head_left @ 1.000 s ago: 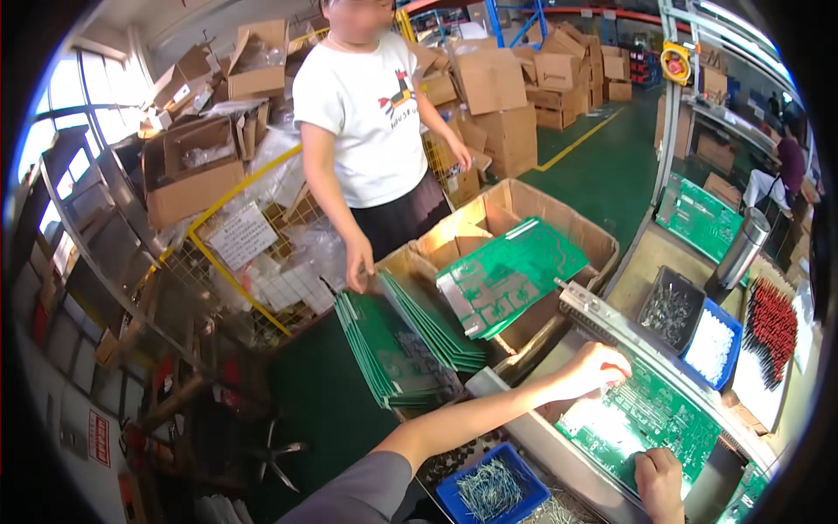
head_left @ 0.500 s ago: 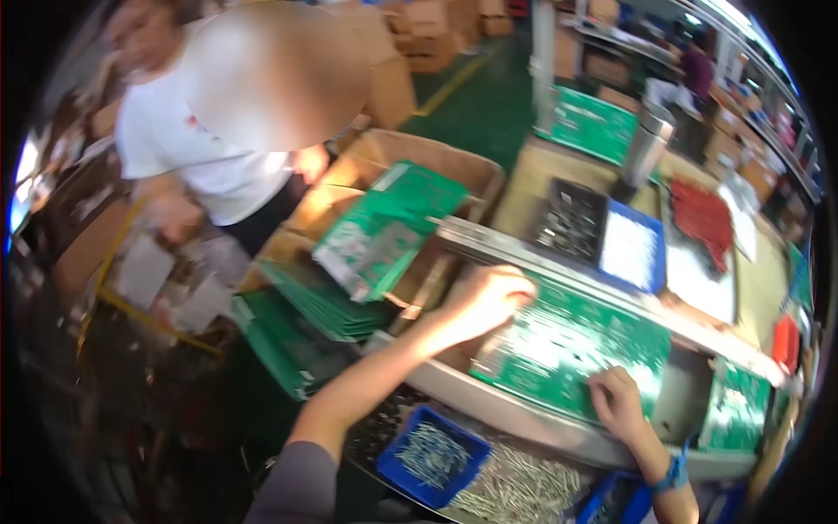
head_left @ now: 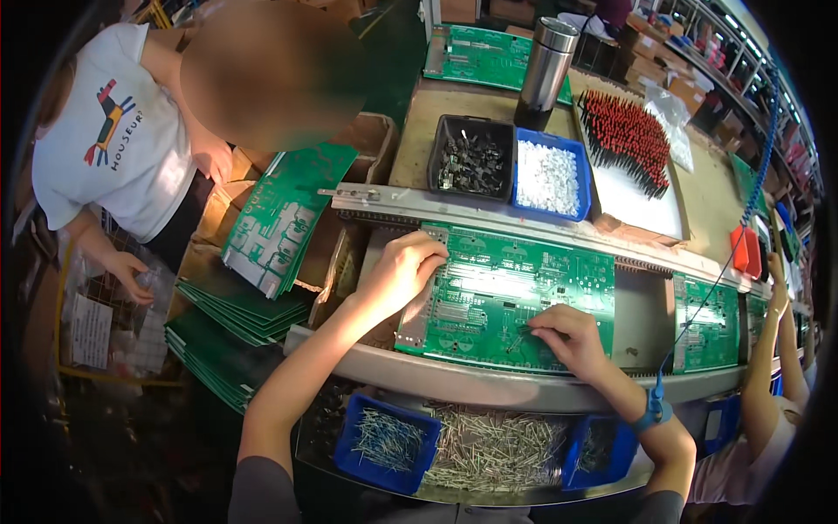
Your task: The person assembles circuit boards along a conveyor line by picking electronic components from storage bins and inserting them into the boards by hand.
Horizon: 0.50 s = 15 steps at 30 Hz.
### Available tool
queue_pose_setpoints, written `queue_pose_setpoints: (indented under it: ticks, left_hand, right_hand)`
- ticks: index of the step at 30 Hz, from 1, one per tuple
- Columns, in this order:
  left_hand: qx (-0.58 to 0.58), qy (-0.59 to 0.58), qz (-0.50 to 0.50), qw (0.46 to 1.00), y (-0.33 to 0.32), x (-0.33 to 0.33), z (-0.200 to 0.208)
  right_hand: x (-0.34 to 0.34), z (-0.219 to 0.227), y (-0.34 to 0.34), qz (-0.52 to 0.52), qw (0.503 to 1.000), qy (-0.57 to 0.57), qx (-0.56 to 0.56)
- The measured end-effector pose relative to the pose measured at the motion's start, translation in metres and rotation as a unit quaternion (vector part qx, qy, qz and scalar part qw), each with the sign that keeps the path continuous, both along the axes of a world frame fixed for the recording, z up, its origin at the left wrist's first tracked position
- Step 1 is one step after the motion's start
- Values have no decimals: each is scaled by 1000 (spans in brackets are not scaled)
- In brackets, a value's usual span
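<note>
A green circuit board (head_left: 489, 301) lies across a metal rail conveyor in front of me. My left hand (head_left: 403, 272) is at its upper left corner, fingertips pinched together. What they hold, if anything, is hidden. My right hand (head_left: 572, 339) is over the lower right half of the board, thumb and fingers closed on a few thin wire-leaded parts (head_left: 521, 335) that stick out to the left. A blue strap (head_left: 655, 409) with a coiled cord circles my right wrist. Below the rail are a loose heap of wire-leaded parts (head_left: 493, 447) and a blue bin (head_left: 387, 444) of similar parts.
Beyond the rail stand a black tray (head_left: 474, 157), a blue tray of white parts (head_left: 548, 175), red-topped parts (head_left: 621, 140) and a steel flask (head_left: 546, 74). Stacked boards (head_left: 288, 214) fill cartons at left, beside a co-worker (head_left: 122, 131). Another person's arms (head_left: 768, 349) reach in from the right.
The view has swung, so the board appears farther left. My left hand has come down to the board's corner. My right hand has moved inward over the board, with thin leads now visible at its fingertips.
</note>
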<state>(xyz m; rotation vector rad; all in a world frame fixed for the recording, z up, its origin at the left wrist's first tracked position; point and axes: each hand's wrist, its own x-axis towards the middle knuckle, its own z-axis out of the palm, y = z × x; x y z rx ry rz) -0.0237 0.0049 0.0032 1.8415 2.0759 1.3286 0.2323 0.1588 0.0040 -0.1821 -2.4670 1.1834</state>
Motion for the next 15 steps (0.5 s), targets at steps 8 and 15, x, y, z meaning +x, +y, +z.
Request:
queue_pose_setpoints:
  ticks: [8, 15]
  left_hand:
    - [-6, 2, 9, 1000, 3, -3, 0]
    - [-2, 18, 14, 1000, 3, 0, -1]
  right_hand:
    - [-2, 1, -2, -14, 1000, -11, 3]
    - [-2, -2, 0, -9, 1000, 0, -1]
